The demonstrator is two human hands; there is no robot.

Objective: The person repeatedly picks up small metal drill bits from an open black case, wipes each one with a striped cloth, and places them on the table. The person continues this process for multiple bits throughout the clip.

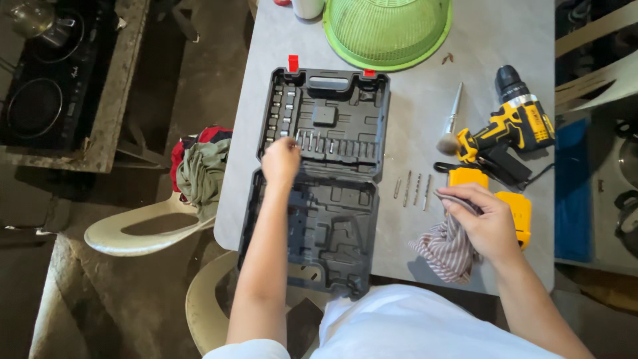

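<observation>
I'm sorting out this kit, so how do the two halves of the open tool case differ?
The far half holds a row of bits and sockets in its slots and carries the handle and red latches; the near half shows only bare moulded recesses. The left hand rests at the far half's lower edge; the near half overhangs the table's edge. Both are dark grey plastic.

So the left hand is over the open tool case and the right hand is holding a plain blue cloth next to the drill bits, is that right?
Not quite. The head view shows the cloth in the right hand is striped red and white, not plain blue. The rest holds: the left hand is over the open tool case, and the right hand is next to the drill bits.
</observation>
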